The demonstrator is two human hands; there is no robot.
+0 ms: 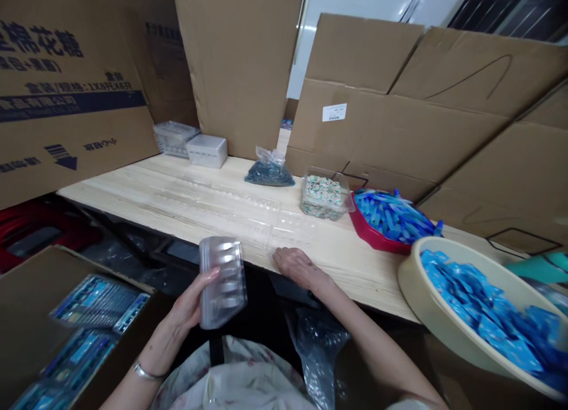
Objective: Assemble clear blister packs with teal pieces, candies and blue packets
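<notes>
My left hand [190, 303] grips a clear plastic blister tray [222, 283] upright by its side, above the front of the table. My right hand [299, 268] rests palm down on the front edge of the pale wooden table [133, 185] and holds nothing. Its fingertips lie just beside a second transparent blister tray [277, 226], which sits flat on the tabletop. Other see-through trays stretch to the left of that one, hard to separate against the wood grain.
Large cardboard sheets stand along the back. White plastic boxes [206, 151], a bag of blue pieces [269, 173], a clear tub of small packets [322, 196] and a red tray of blue sachets [390, 220] line the table. A beige basin [470, 303] and an open carton [66, 321] hold blue packs.
</notes>
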